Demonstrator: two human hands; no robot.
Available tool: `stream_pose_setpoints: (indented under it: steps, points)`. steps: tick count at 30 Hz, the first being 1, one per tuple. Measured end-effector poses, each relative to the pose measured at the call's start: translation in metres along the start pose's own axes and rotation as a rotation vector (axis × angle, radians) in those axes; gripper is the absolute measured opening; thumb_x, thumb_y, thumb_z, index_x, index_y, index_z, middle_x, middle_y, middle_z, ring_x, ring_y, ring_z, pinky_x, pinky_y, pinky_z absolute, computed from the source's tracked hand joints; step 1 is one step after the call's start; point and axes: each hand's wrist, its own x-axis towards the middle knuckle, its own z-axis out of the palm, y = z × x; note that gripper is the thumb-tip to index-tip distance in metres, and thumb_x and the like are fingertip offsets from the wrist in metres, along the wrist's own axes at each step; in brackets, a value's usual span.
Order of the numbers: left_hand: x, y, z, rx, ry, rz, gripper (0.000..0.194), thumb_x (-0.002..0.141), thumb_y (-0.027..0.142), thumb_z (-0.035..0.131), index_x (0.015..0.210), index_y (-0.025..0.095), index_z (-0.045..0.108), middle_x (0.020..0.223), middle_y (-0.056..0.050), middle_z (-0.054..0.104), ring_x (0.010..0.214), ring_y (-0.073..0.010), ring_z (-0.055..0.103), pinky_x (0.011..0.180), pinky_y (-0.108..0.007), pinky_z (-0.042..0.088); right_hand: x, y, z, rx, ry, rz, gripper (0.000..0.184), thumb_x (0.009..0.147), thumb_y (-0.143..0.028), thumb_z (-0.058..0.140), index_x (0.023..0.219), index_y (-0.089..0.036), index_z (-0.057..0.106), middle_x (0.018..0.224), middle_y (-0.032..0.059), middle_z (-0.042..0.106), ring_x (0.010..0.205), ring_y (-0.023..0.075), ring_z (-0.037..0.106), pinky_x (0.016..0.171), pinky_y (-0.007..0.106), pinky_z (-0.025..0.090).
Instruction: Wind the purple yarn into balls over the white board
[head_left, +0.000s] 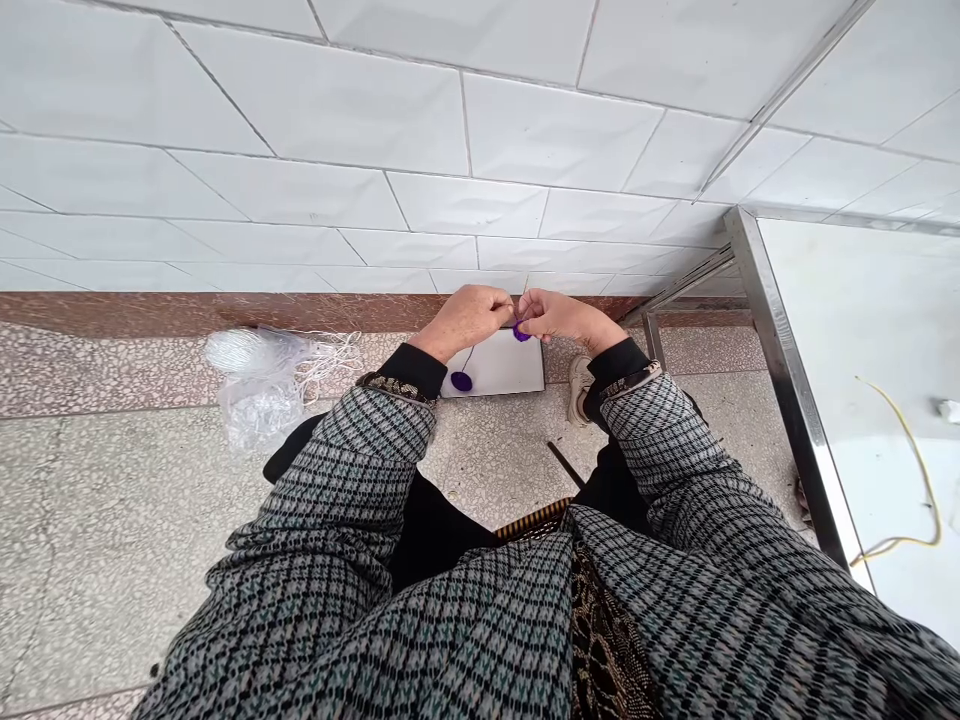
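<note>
checked sleeves (300, 520) fill the bottom of my view, ending in black cuffs at both wrists. far left, on the speckled terrazzo floor (97, 530), a clear plastic bag (259, 415) lies with a white hank (232, 352) in it, and loose white cord (334, 352) runs off to its right. above it all, a red-brown skirting band (225, 312) meets the white tiled wall (375, 130). next comes a white board (502, 368) on the floor, with a purple disc (461, 381) lying on it. a thin dark thread (467, 360) rises from the disc toward my hands. my left hand (465, 318) is closed with its fingers against my right, though i cannot tell whether it holds the thread or the purple piece. my right hand (568, 318) is closed too, pinching a small purple piece (521, 333) at the fingertips, just above the board's top edge. both purple pieces look light and soft to me, so i would take them by the rim between finger and thumb; the fine thread may slip. further right are a pale shoe (579, 392), a dark rod (564, 463) on the floor, a steel table leg (780, 380), and a yellow cable (926, 480) on the white tabletop (847, 300). i can read no label or writing anywhere.
</note>
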Motion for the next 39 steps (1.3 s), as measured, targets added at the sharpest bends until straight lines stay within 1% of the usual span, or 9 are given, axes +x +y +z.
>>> stream_pose_setpoints:
  steps: [6,10,15,18,23,27,29,34,39]
  points:
    - [-0.003,0.012,0.004,-0.038,0.099,0.095,0.022,0.092,0.025,0.058,0.071,0.020,0.062,0.070,-0.001,0.062,0.071,-0.0176,0.052,0.073,-0.033,0.039,0.006,-0.003,0.001,0.308,0.190,0.014,0.028,0.100,0.011,0.066,0.089,-0.015,0.066,0.060,-0.0050,0.067,0.046,0.0056,0.056,0.049,0.013,0.050]
    - [-0.005,0.014,0.008,-0.048,0.036,0.115,0.025,0.095,0.024,0.057,0.071,0.020,0.059,0.068,0.000,0.059,0.067,-0.0165,0.050,0.069,-0.032,0.036,0.008,-0.003,0.000,0.472,0.219,0.032,0.028,0.107,0.007,0.061,0.089,-0.015,0.064,0.061,-0.0002,0.071,0.050,0.0078,0.064,0.055,0.015,0.056]
    - [-0.004,0.010,0.009,0.031,-0.052,0.095,0.027,0.095,0.022,0.060,0.068,0.020,0.059,0.063,0.002,0.053,0.063,-0.0152,0.043,0.068,-0.032,0.033,0.013,0.002,-0.001,0.538,0.191,0.019,0.027,0.108,0.003,0.064,0.088,-0.014,0.066,0.060,-0.0015,0.069,0.050,0.0072,0.063,0.053,0.014,0.054]
    - [-0.003,0.008,0.007,0.059,-0.100,0.067,0.027,0.096,0.025,0.063,0.071,0.019,0.067,0.068,-0.001,0.061,0.066,-0.0163,0.048,0.070,-0.032,0.035,0.012,0.004,-0.005,0.510,0.111,-0.006,0.026,0.107,0.004,0.066,0.089,-0.015,0.065,0.060,-0.0032,0.067,0.049,0.0062,0.059,0.052,0.013,0.052]
    - [-0.002,0.006,-0.001,0.086,-0.104,-0.072,0.024,0.097,0.031,0.064,0.091,0.018,0.084,0.078,-0.006,0.074,0.071,-0.0203,0.057,0.071,-0.033,0.037,0.002,0.002,-0.005,0.318,-0.055,-0.045,0.029,0.095,0.013,0.070,0.093,-0.016,0.065,0.062,-0.0063,0.066,0.050,0.0058,0.058,0.050,0.013,0.048]
    - [-0.002,0.007,-0.002,0.085,-0.053,-0.091,0.023,0.091,0.024,0.061,0.070,0.019,0.070,0.064,-0.002,0.060,0.061,-0.0174,0.046,0.066,-0.035,0.033,0.000,-0.001,0.004,0.016,-0.012,0.038,0.038,0.087,0.022,0.069,0.089,-0.016,0.064,0.060,-0.0052,0.068,0.048,0.0081,0.055,0.044,0.016,0.046]
    - [-0.003,0.009,-0.001,0.045,-0.032,-0.041,0.025,0.091,0.023,0.060,0.066,0.020,0.062,0.062,0.000,0.056,0.062,-0.0160,0.044,0.066,-0.034,0.032,0.004,-0.001,0.006,0.004,0.076,0.048,0.038,0.088,0.022,0.068,0.085,-0.016,0.065,0.057,-0.0057,0.065,0.046,0.0077,0.053,0.044,0.016,0.044]
    - [-0.006,0.015,0.002,-0.036,-0.019,0.052,0.023,0.095,0.027,0.056,0.073,0.020,0.061,0.067,0.002,0.055,0.068,-0.0156,0.046,0.071,-0.032,0.035,0.011,-0.002,0.000,0.383,0.244,-0.008,0.029,0.103,0.010,0.066,0.085,-0.013,0.067,0.060,-0.0029,0.067,0.048,0.0063,0.059,0.053,0.014,0.053]
    - [-0.005,0.013,0.003,-0.011,-0.149,0.070,0.019,0.091,0.027,0.058,0.074,0.020,0.063,0.071,0.001,0.060,0.068,-0.0161,0.050,0.072,-0.032,0.037,0.011,0.001,-0.007,0.581,0.156,-0.052,0.024,0.104,0.005,0.072,0.089,-0.014,0.066,0.068,-0.0022,0.070,0.055,0.0074,0.067,0.060,0.015,0.059]
